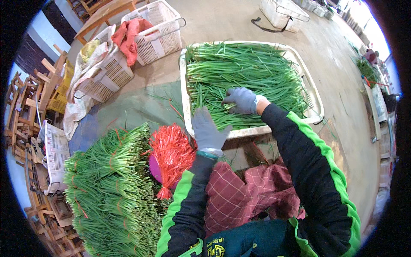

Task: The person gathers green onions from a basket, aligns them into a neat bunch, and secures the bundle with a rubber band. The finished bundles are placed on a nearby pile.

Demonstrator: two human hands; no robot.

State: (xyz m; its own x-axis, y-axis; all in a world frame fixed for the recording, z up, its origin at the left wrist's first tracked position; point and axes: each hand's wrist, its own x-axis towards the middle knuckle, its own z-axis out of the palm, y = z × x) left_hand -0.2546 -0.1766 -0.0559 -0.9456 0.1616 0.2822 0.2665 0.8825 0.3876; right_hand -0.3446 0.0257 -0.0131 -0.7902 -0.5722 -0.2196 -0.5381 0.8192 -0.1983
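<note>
A white plastic crate filled with loose garlic chives stands in front of me. Over its near side, my right hand in a grey glove curls around a few chive stalks, whose pale ends poke out by the fingers. My left hand, gloved too, lies flat with its fingers stretched and thumb spread, across the crate's near left corner. Left of my forearm, a bunch of red plastic ties rests on a purple object. Beside it, chive bundles bound with red ties are stacked, cut ends facing right.
Two white slatted crates stand at the back left, draped with a red mesh sack and pale sacks. Wooden frames pile up along the left. Another white crate with a black strap sits farther off.
</note>
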